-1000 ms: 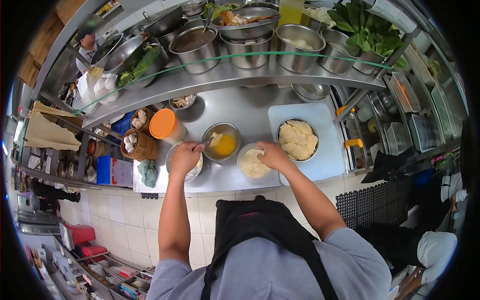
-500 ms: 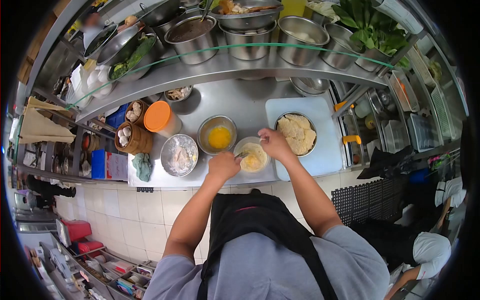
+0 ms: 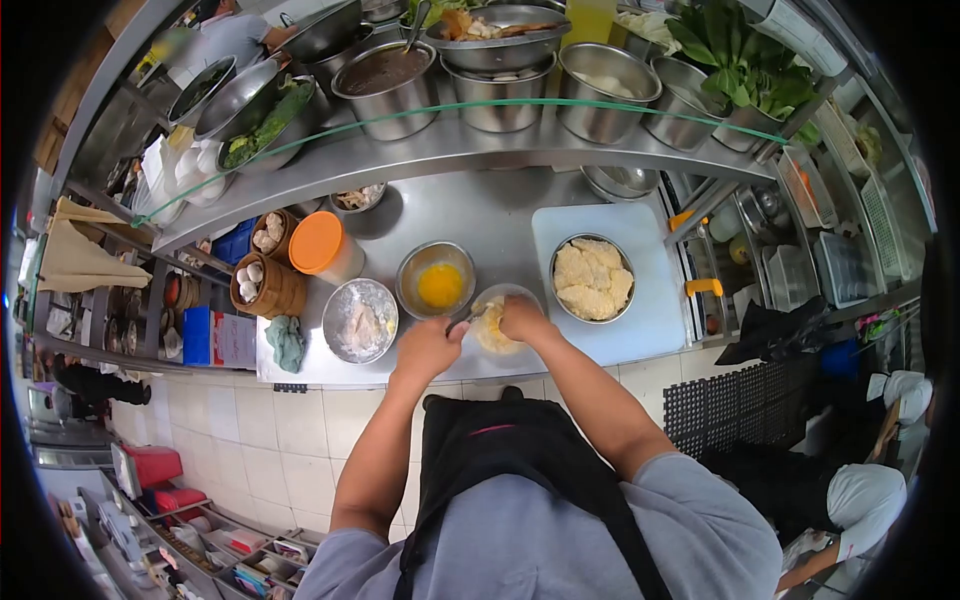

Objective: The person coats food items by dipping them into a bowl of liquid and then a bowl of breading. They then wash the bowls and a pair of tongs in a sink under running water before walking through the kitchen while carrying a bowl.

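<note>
My left hand is closed round a slim metal utensil, whose far end reaches over a clear bowl of pale crumbs; its exact kind does not show. Down in that bowl is my right hand, its fingers pointing into the crumbs and mostly hidden. Just behind and left stands a steel bowl of beaten egg. Further left, a steel bowl holds white flour with a pale piece in it. On the right, crumb-coated pieces fill a round metal bowl.
A light blue cutting board lies under the bowl of coated pieces. An orange-lidded tub, bamboo steamers and a green cloth stand at the left. Overhead runs a steel shelf with metal pots. Another person is at lower right.
My right hand has moved from above the right rim of the crumb bowl down and left into it. My left hand has shifted slightly left and down, still holding the metal utensil.
</note>
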`<action>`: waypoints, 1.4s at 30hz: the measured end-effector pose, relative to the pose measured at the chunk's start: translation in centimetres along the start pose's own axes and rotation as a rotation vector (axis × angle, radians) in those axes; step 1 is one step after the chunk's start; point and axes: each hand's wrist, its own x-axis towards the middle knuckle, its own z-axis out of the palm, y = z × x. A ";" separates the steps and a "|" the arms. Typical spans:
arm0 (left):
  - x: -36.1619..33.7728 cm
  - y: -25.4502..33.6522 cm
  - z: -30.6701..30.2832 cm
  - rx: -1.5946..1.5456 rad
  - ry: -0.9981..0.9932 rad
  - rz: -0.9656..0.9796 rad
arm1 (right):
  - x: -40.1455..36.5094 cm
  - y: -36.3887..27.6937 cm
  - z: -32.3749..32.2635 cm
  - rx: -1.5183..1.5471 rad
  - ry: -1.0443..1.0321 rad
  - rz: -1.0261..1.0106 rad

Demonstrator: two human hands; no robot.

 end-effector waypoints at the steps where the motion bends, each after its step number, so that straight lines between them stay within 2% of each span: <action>1: -0.4 -0.3 -0.5 -0.068 0.040 0.000 | 0.3 0.1 0.6 0.048 0.013 0.026; 5: -1.8 -1.9 -2.4 -0.196 0.080 -0.014 | 2.7 1.5 2.4 0.144 -0.017 0.015; 6: -2.1 -2.4 -2.6 -0.234 0.086 -0.019 | 2.4 1.3 1.4 0.142 -0.019 0.014; 8: -2.9 -3.5 -2.9 -0.241 0.116 -0.020 | 0.9 0.0 -1.3 0.124 -0.191 0.003; 12: -4.6 -5.3 -3.5 -0.374 0.165 -0.106 | -0.3 0.1 -1.9 0.063 -0.188 -0.051; 14: -5.3 -6.3 -3.7 -0.363 0.192 -0.120 | -1.5 -0.1 -2.1 0.049 0.049 -0.006; 15: -5.7 -6.6 -3.6 -0.395 0.211 -0.126 | -2.2 -0.7 -2.4 0.046 0.043 -0.007; 17: -6.0 -7.5 -3.1 -0.406 0.225 -0.124 | -3.1 -2.0 -2.7 -0.108 0.197 0.009; 18: -6.1 -7.8 -2.9 -0.412 0.239 -0.118 | -3.3 -2.2 -2.4 -0.109 0.196 0.009; 20: -6.3 -8.3 -2.7 -0.403 0.241 -0.117 | -3.2 -2.6 -2.0 -0.060 0.047 -0.036; 21: -6.3 -8.5 -2.7 -0.393 0.242 -0.120 | -2.4 -2.1 -2.2 -0.061 0.049 -0.040; 23: -6.7 -8.9 -2.9 -0.398 0.263 -0.132 | -0.8 -0.3 -2.5 0.124 0.080 -0.027; 26: -7.3 -9.0 -3.1 -0.427 0.289 -0.151 | -1.9 -1.3 -4.7 0.263 0.111 0.005; 27: -7.2 -8.9 -3.1 -0.450 0.298 -0.158 | -1.1 -0.8 -2.8 0.263 0.112 0.007; 29: -7.0 -9.2 -2.8 -0.456 0.308 -0.140 | 1.6 0.5 2.9 0.069 0.030 -0.075; 33: -6.8 -8.9 -2.3 -0.495 0.307 -0.114 | 0.4 -0.9 1.8 0.121 0.062 -0.021; 35: -7.0 -8.4 -2.4 -0.503 0.298 -0.130 | 0.2 -0.7 -0.1 0.050 -0.059 -0.110; 36: -7.0 -8.4 -2.5 -0.515 0.289 -0.153 | -0.9 -1.7 -1.2 0.048 -0.053 -0.116; 38: -7.3 -8.7 -2.3 -0.506 0.302 -0.128 | -4.6 -3.2 -2.3 -0.078 0.232 -0.146; 42: -7.1 -8.8 -2.3 -0.511 0.320 -0.109 | -3.1 -2.3 -0.9 -0.190 0.191 -0.093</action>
